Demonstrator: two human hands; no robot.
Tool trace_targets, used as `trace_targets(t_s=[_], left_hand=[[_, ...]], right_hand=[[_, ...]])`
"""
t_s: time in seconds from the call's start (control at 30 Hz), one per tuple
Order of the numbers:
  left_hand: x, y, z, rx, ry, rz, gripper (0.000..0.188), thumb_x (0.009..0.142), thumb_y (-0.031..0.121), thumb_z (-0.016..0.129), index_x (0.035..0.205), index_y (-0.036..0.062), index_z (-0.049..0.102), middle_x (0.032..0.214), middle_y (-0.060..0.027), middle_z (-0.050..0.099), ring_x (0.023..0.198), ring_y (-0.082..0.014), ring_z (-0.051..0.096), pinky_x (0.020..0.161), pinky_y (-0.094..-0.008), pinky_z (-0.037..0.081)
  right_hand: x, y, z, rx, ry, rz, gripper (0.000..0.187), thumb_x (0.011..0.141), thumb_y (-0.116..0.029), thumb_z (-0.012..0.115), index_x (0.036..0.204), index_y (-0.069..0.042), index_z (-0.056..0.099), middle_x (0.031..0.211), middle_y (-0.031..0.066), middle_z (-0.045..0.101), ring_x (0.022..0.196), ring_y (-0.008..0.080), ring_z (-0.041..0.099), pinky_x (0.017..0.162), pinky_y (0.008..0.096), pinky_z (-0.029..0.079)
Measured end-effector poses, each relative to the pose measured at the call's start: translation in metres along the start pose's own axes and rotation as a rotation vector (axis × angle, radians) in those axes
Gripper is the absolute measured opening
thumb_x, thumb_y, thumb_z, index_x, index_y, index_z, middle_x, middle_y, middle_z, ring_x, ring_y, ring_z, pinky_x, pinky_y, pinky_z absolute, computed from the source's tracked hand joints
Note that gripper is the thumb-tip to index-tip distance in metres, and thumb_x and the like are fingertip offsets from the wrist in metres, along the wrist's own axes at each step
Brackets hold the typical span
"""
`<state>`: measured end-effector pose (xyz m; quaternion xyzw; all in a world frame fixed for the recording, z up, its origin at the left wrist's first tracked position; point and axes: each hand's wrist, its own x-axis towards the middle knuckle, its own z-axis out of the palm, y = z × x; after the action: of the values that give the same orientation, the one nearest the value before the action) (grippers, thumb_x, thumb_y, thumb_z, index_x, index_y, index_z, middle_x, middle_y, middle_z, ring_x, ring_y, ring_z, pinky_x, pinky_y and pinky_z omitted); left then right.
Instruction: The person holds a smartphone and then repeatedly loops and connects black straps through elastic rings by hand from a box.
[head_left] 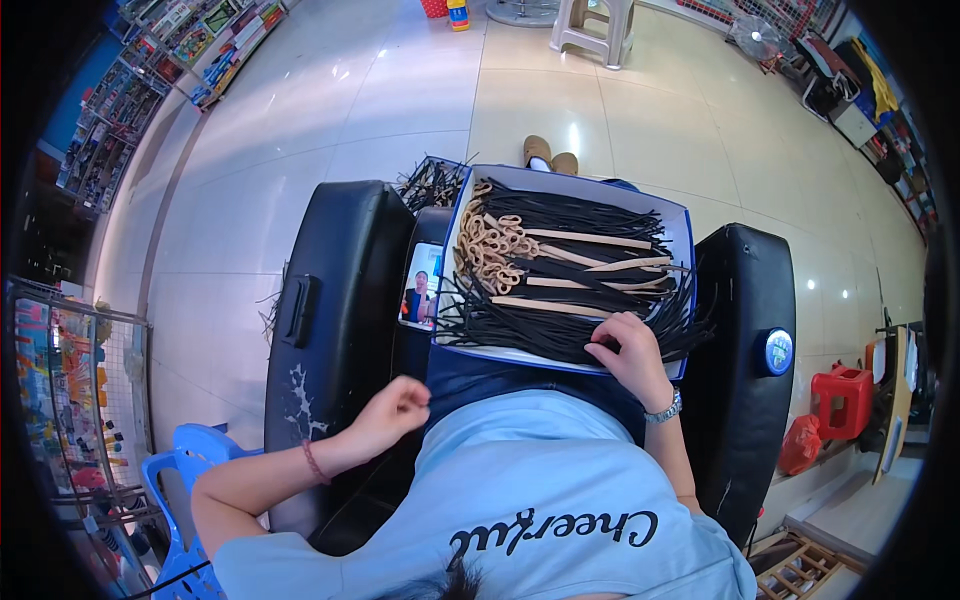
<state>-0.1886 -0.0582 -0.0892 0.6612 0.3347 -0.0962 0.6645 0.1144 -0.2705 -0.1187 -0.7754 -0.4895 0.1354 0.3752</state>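
A shallow box with a blue rim [692,240] rests on my lap. Thin black cords [520,325] lie in it in loose bundles, some ends hanging over the sides. Tan looped pieces [490,245] are heaped at its left, and several flat tan strips [560,306] lie across the cords. My right hand [632,352] hovers over the box's near right corner, fingers curled toward the thumb above the cords; anything between the fingertips is too small to make out. Left of the box, my left hand [398,408] is held above my lap with its fingers curled in; its fingertips are partly hidden.
Black padded armrests [335,300] flank me, the right one carrying a round tin [777,352]. A phone [420,287] leans left of the box, beside more black cords [432,185]. A blue plastic chair [195,450] stands at left, a red stool [842,398] at right.
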Motion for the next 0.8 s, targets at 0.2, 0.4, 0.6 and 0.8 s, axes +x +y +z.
trace_targets(t_s=[0.2,0.4,0.6,0.8], left_hand=[[-0.045,-0.073,0.015,-0.189,-0.159,-0.512,0.029,0.081,0.009,0.066,0.104,0.0042,0.05,0.1,-0.0042,0.054,0.088,-0.009,0.053,0.081,-0.0249,0.045],[-0.048,-0.082,-0.001,-0.332,-0.232,-0.286,0.033,0.084,0.018,0.064,0.111,0.003,0.051,0.095,-0.0025,0.057,0.087,-0.0062,0.053,0.078,-0.0227,0.045],[-0.064,-0.069,-0.01,-0.436,-0.488,-0.587,0.027,0.089,0.023,0.057,0.103,0.0002,0.059,0.087,-0.0003,0.059,0.08,-0.0054,0.053,0.077,-0.0235,0.043],[-0.073,-0.057,-0.005,-0.137,-0.465,-0.26,0.024,0.087,0.019,0.059,0.097,-0.0017,0.065,0.09,-0.0001,0.061,0.078,-0.005,0.053,0.073,-0.0204,0.043]], right_hand=[[0.0,-0.001,0.001,-0.003,0.021,0.026,0.013,0.068,-0.004,0.071,0.072,-0.003,0.059,0.069,0.0064,0.056,0.068,0.0212,0.053,0.059,0.03,0.045],[0.0,0.0,0.005,-0.012,0.031,0.052,0.013,0.067,-0.005,0.071,0.072,-0.003,0.059,0.069,0.0063,0.056,0.069,0.0224,0.054,0.06,0.0312,0.045],[-0.001,0.0,0.005,-0.033,0.032,0.048,0.011,0.07,-0.005,0.071,0.074,-0.002,0.061,0.07,0.0062,0.056,0.066,0.0193,0.053,0.057,0.0275,0.045],[-0.001,0.0,0.006,-0.046,0.042,0.04,0.011,0.07,-0.005,0.071,0.074,-0.002,0.061,0.07,0.0063,0.057,0.067,0.0195,0.053,0.057,0.0277,0.045]])
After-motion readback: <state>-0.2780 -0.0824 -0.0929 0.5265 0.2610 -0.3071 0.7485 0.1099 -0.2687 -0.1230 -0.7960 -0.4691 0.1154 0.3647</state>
